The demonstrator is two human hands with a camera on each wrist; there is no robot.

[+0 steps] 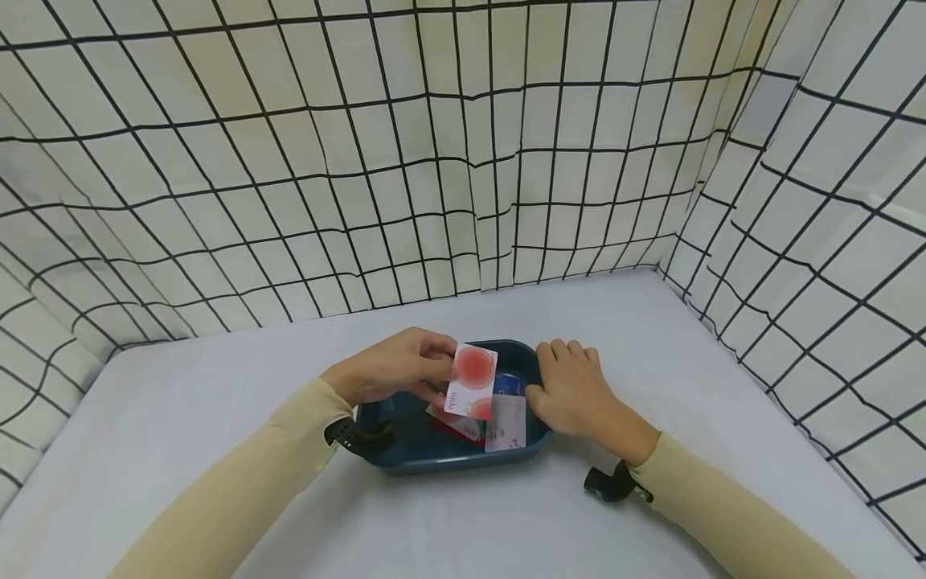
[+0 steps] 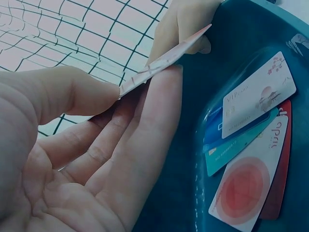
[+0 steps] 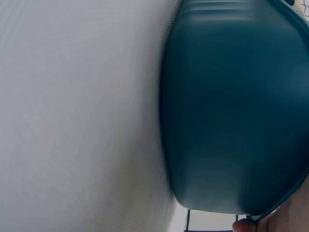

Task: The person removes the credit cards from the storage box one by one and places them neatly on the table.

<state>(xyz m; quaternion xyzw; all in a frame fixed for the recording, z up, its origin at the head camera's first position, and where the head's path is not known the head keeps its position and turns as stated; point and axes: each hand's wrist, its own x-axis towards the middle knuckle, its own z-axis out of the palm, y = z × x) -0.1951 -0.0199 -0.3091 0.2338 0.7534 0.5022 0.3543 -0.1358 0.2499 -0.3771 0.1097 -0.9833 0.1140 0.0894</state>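
My left hand (image 1: 391, 371) pinches a white card with red circles (image 1: 473, 362) between thumb and fingers, above a dark teal plastic basin (image 1: 448, 464). From the left wrist, that card (image 2: 166, 59) appears nearly edge-on. My right hand (image 1: 575, 394) grips the basin's right-hand rim, thumb on the inner side. Inside the basin lie overlapping cards: a white VIP card (image 2: 258, 96), a blue card (image 2: 212, 135), a teal card (image 2: 231, 147), another white card with a red circle (image 2: 244, 186) and a red card (image 2: 277, 193) partly covered.
The basin stands on a white-covered table (image 1: 231, 402). White panels with a black grid (image 1: 362, 161) rise behind the table and along its right side. Dark straps with devices sit on both wrists, the right wrist device (image 1: 608, 485) close over the table.
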